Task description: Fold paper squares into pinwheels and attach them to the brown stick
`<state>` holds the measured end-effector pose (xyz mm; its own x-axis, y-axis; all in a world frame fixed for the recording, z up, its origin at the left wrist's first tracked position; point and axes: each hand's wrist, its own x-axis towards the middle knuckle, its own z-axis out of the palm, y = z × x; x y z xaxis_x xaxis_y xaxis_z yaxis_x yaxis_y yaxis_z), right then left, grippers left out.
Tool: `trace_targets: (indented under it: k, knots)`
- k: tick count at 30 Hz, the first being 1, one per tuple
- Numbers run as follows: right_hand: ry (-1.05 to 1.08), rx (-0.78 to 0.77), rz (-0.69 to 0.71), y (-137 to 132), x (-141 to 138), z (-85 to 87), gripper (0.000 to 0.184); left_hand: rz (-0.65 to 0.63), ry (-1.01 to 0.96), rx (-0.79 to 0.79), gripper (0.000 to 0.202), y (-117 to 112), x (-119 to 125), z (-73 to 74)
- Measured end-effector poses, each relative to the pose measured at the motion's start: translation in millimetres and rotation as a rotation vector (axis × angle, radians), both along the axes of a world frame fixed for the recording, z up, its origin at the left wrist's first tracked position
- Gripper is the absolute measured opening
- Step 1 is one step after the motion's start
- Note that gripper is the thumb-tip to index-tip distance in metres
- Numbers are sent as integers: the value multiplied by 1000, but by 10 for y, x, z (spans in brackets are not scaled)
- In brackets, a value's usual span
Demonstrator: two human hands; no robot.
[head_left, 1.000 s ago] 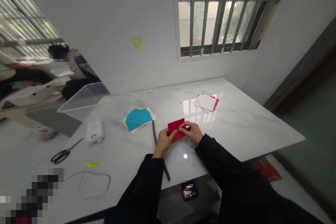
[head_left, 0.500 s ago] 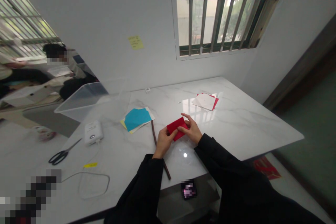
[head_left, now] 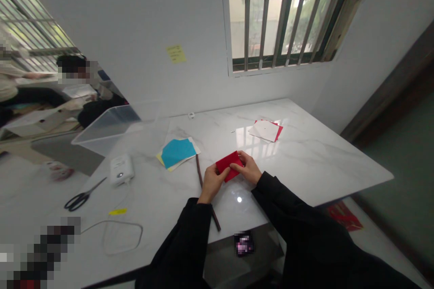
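Note:
A small piece of red paper (head_left: 228, 165), seemingly folded, is held between my two hands above the near part of the table. My left hand (head_left: 213, 182) pinches its left side, thumb on top. My right hand (head_left: 248, 168) grips the right side, its thumb pressed on the paper and its fingers curled behind. Below my left forearm a thin dark brown stick (head_left: 200, 169) lies on the table, partly hidden by the wrist. To the left rest blue sheets (head_left: 178, 152) over yellow and white ones. Beyond my right hand lies a white sheet (head_left: 265, 130) over red paper.
On the left are black scissors (head_left: 79, 199), a white device (head_left: 121, 170) with a cable, a yellow strip (head_left: 118, 212) and a clear plastic bin (head_left: 101, 133). A person (head_left: 98, 86) sits in the left background. The table's near edge runs below my wrists.
The raised index finger of my right hand has come down onto the red paper's edge. The left hand keeps its hold, and the view has shifted slightly.

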<state>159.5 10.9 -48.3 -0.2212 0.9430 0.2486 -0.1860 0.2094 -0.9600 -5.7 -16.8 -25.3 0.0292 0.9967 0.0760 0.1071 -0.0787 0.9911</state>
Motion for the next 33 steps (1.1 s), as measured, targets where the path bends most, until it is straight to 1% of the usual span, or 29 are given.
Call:
trace_targets:
  k: [3, 9, 13, 17, 24, 28, 33]
  knots:
    - [2, 5, 8, -1, 3, 9, 29, -4, -4, 7, 39, 4, 2, -5]
    - [-11, -8, 3, -5, 7, 17, 27, -4, 3, 9, 38, 2, -4, -28]
    - [-12, -23, 12, -1, 11, 6, 26, 1, -2, 4, 38, 0, -1, -40]
    - [-35, -22, 1, 17, 18, -14, 25, -22, -20, 10, 39, 5, 5, -44]
    - [-24, -63, 26, 37, 33, -26, 29, -6, -2, 9, 36, 16, -10, -84]
    - [8, -74, 42, 37, 32, -24, 32, -11, -9, 18, 40, 23, -11, -101]
    - [-1, -78, 33, 28, 31, 0, 30, -17, -15, 28, 43, 23, -2, -89]
